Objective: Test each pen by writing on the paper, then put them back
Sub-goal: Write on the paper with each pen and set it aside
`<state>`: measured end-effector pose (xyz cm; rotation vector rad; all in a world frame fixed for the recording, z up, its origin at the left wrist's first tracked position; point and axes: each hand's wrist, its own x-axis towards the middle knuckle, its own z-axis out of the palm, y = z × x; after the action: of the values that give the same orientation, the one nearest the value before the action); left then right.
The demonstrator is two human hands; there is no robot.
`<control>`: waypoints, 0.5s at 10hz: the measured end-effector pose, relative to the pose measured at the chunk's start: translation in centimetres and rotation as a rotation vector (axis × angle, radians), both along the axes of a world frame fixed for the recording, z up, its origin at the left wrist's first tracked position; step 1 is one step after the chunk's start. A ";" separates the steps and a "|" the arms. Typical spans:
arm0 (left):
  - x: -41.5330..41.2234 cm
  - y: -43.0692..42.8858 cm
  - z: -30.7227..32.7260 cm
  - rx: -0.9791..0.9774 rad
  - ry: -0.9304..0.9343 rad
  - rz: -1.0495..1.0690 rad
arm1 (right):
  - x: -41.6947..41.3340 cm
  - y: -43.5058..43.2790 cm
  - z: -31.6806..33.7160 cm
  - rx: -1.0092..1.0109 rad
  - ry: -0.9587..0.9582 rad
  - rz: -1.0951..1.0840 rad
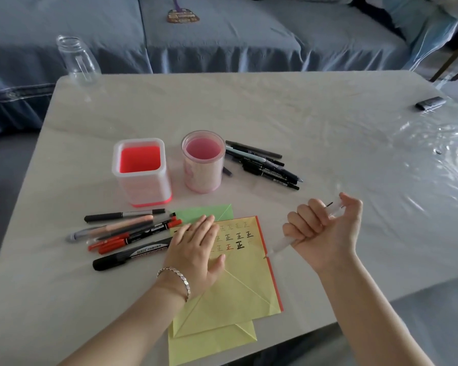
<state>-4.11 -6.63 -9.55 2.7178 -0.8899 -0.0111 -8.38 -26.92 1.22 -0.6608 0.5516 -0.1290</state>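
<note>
Clear jar (76, 58) seen at table's far left corner. Mixed pens (127, 233) laid left of yellow paper (243, 281). Square red holder (142, 173) and round pink holder (203, 165) stood behind. Dark pens (262, 165) heaped right of round holder. Small dark object (430, 103), kind unclear, at far right.

White table (328, 128) covered in glossy film. Blue-draped sofa (222, 40) behind.

Left hand (196, 252) laid flat on paper, fingers straight. Right hand (325, 228) curled round translucent pen (282, 244), tip held at paper's right edge, possibly touching.
</note>
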 end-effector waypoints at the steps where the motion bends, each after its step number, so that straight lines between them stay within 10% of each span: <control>1: 0.0 0.0 0.0 0.001 -0.004 -0.001 | 0.0 0.2 -0.7 0.096 0.035 -0.071; 5: -0.8 -0.4 -0.2 0.034 -0.159 -0.059 | -1.8 -0.7 -3.3 -0.327 0.124 0.048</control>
<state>-4.88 -6.99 -9.77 2.7531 -1.0227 0.1815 -10.15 -27.57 -2.08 -1.0045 0.6399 -0.1346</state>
